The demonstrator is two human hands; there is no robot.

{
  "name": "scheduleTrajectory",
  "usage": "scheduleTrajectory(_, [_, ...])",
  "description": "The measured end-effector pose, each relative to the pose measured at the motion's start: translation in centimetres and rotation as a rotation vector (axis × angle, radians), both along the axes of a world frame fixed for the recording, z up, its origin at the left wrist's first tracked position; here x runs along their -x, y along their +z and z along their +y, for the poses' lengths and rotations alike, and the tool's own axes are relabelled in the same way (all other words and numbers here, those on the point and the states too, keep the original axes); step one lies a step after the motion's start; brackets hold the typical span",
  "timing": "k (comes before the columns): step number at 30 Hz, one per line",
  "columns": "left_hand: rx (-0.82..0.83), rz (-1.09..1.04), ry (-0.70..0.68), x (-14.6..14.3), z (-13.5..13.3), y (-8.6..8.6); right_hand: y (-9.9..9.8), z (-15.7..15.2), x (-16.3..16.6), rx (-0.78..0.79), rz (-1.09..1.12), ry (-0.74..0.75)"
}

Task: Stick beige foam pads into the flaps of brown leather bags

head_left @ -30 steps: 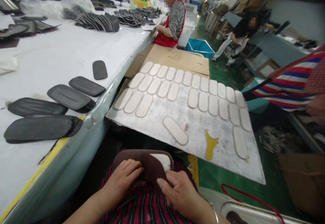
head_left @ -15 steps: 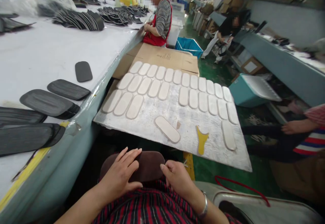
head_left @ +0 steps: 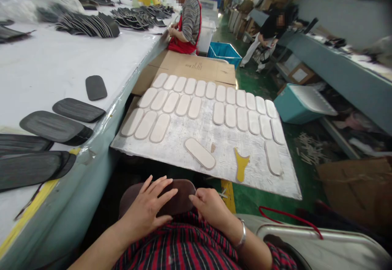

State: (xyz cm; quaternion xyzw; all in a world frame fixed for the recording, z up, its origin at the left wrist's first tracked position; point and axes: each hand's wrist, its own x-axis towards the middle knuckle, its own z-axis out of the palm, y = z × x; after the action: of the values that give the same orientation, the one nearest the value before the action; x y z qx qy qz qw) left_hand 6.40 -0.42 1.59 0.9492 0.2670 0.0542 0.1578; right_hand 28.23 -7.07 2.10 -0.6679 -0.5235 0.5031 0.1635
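Observation:
A dark brown oval piece with rounded ends (head_left: pixel 183 194) lies across my lap, close to my body. My left hand (head_left: pixel 150 204) rests over its left half, fingers spread and stretched out. At the piece's right end, my right hand (head_left: pixel 210 206) is closed, with thumb and curled fingers pinching the edge. Just beyond my hands, a single pale oval piece (head_left: pixel 200 153) sits askew on the metal board (head_left: pixel 186 133). Right of it is a yellow Y-shaped piece (head_left: pixel 241 166).
Rows of pale oval pieces (head_left: pixel 185 106) cover the board's far part. On the white table (head_left: pixel 70 58) at left lie dark oval pieces (head_left: pixel 52 125). A person in a red apron (head_left: pixel 186 25) works beyond the cardboard (head_left: pixel 199 64). Another person (head_left: pixel 265 37) sits farther back.
My left fingers have spread a little more over the brown piece. My right hand keeps its hold at the end. A nearby person at the right has mostly gone from view.

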Motion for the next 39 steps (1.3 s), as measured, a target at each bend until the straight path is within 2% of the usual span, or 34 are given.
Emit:
scheduleTrajectory(4, [-0.034, -0.092, -0.079, -2.1, -1.1, 0.1, 0.1, 0.3, 0.0, -0.092, -0.066, 0.026])
scheduleTrajectory(7, [-0.062, -0.161, -0.058, -3.2, -1.8, 0.1, -0.6, 0.2, -0.7, -0.052, -0.041, 0.006])
scheduleTrajectory(10, [-0.095, -0.186, -0.025, -3.4, -2.2, 0.1, -2.0, -0.2, -2.0, 0.069, 0.120, -0.143])
scheduleTrajectory(12, [-0.105, -0.183, -0.018, -3.3, -2.4, 0.1, -2.8, -0.6, -2.7, 0.084, 0.241, -0.279])
scheduleTrajectory(15, [-0.108, -0.149, -0.035, -3.1, -2.6, 0.1, -3.6, -1.2, -3.0, -0.030, 0.347, -0.387])
scheduleTrajectory(19, [-0.090, -0.137, -0.047, -3.0, -3.1, 0.1, -3.5, -1.8, -2.1, -0.175, 0.377, -0.395])
scheduleTrajectory(23, [-0.048, -0.195, -0.039, -2.6, -3.7, -0.3, -3.4, -1.9, -0.9, -0.209, 0.315, -0.364])
scheduleTrajectory(28, [-0.031, -0.200, -0.023, -2.8, -4.6, -1.0, -3.8, -1.6, -0.2, -0.130, 0.233, -0.285])
scheduleTrajectory(30, [-0.039, -0.174, -0.019, -3.0, -5.0, -0.8, -3.5, -1.4, -0.2, -0.178, 0.073, -0.244])
scheduleTrajectory(33, [-0.023, -0.178, -0.024, -2.2, -5.1, -0.1, -2.4, -1.3, 0.1, -0.387, -0.268, -0.161])
scheduleTrajectory(35, [-0.044, -0.283, 0.090, -0.3, -4.9, 0.1, -1.7, -1.3, 0.8, -0.585, -0.445, -0.010])
scheduleTrajectory(37, [-0.077, -0.426, 0.415, 2.6, -4.6, -0.3, -1.3, -1.2, 1.8, -0.739, -0.540, 0.239])
scheduleTrajectory(39, [-0.011, -0.524, 0.775, 5.6, -4.5, -1.3, -1.3, -1.0, 3.1, -0.804, -0.585, 0.454])
